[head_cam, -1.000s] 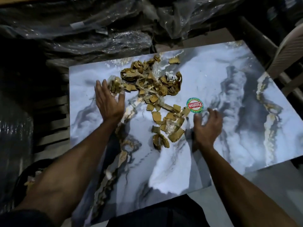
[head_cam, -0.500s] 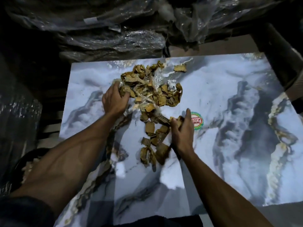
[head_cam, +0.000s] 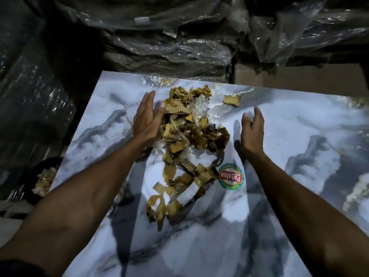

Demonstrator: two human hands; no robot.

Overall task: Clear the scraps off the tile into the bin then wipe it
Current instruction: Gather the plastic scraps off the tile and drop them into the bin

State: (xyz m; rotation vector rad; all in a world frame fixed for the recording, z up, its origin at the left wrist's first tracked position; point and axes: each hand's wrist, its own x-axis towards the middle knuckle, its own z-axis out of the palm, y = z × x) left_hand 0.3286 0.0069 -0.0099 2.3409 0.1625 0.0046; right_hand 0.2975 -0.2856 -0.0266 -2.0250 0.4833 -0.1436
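Lying mid-tile (head_cam: 279, 136), the scraps (head_cam: 185, 136) look light, loose and flimsy, best scooped from both flanks; left hand (head_cam: 146, 118) flat against them, right hand (head_cam: 252, 130) spread beside.

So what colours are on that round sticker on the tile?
Head view: round sticker has a green rim and a red band with white lettering.

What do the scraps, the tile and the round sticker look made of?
Scraps: brown corrugated cardboard, matt, with ribbed torn edges; crinkly clear film, probably plastic, is mixed in.
Tile: marble-patterned, likely glazed ceramic or porcelain, glossy enough to show reflections; real stone cannot be ruled out.
Round sticker: flat printed label, paper or vinyl, slightly shiny.
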